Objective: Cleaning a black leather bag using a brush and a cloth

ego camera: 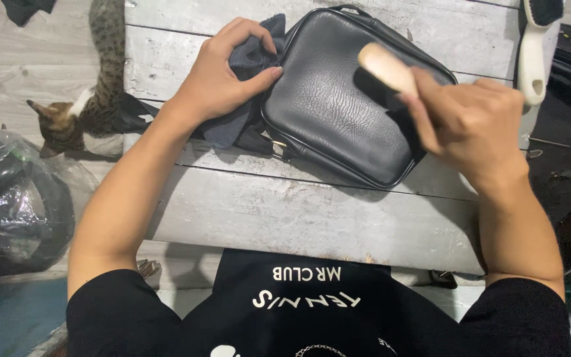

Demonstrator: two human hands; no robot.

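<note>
Brushing under way: right hand (pixel 474 122) clenched round the brush (pixel 388 68) on the black bag (pixel 338 106), left hand (pixel 222 76) pinning a cloth (pixel 249 59). Next stroke likely needs even pressure.

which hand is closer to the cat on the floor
Left. The left hand presses a dark cloth by the bag's left edge, nearest the cat. The right hand holds a brush across the bag.
</note>
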